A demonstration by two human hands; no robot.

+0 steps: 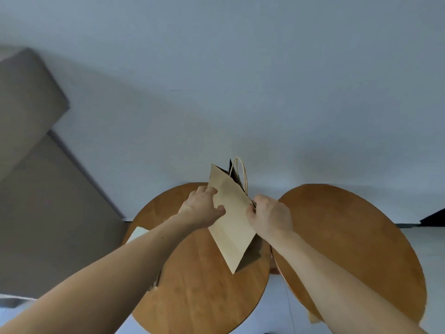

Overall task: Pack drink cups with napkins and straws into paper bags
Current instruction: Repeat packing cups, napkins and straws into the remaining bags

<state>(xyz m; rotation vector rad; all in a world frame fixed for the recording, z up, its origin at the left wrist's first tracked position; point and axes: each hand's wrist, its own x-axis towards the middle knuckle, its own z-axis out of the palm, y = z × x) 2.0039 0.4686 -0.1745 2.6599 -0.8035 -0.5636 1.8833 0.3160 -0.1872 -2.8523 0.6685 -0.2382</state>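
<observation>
A brown paper bag (pixel 232 220) with a twisted paper handle is held tilted above the left round wooden table (pixel 204 297), its mouth pointing up and away. My left hand (pixel 202 208) grips the bag's left edge, thumb on the front panel. My right hand (pixel 269 215) pinches the right edge near the handle. The bag is mostly flat, its top slightly parted. No cups, napkins or straws are visible.
A second round wooden table (pixel 356 249) stands to the right, almost touching the first. A pale flat sheet (pixel 137 233) lies at the left table's far left edge, partly under my forearm. A grey-brown wall panel (pixel 43 189) rises on the left; pale floor lies below.
</observation>
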